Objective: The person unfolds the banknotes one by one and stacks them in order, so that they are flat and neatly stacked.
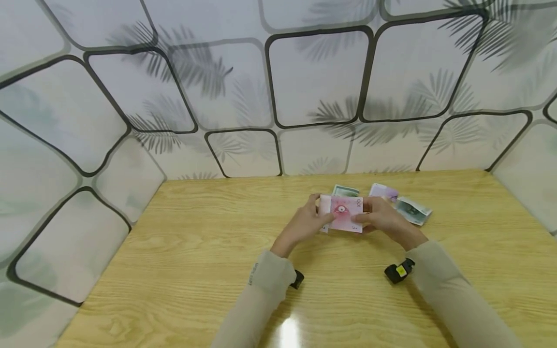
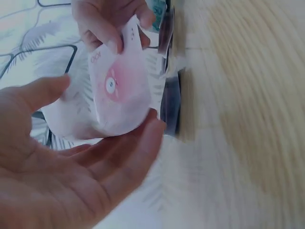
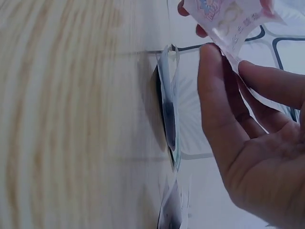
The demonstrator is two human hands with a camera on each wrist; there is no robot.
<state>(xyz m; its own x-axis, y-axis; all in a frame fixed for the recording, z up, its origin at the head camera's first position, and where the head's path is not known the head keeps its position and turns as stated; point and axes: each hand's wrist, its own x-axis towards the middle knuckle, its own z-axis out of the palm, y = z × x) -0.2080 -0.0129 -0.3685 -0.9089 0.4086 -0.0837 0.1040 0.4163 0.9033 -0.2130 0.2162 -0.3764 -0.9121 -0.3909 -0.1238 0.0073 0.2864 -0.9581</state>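
Over the table, both hands hold pink 100 banknotes point(image 1: 346, 212) upright in front of the body. My left hand point(image 1: 303, 223) grips the left end; in the left wrist view its fingers point(image 2: 126, 164) curl behind the bent lower edge, and its thumb looks lifted off the front note. A paler note edge point(image 1: 324, 229) shows beneath the front note on that side. With thumb and fingers, my right hand point(image 1: 385, 218) pinches the other end, as the right wrist view also shows. How many notes are held is hard to tell.
Behind the hands, a green banknote point(image 1: 345, 191) lies partly covered. A purple banknote point(image 1: 383, 191) and a folded grey-green banknote point(image 1: 413, 211) lie by the right hand on the wood-grain table point(image 1: 196, 251). A patterned wall covering point(image 1: 317, 82) rises at the table's back edge.
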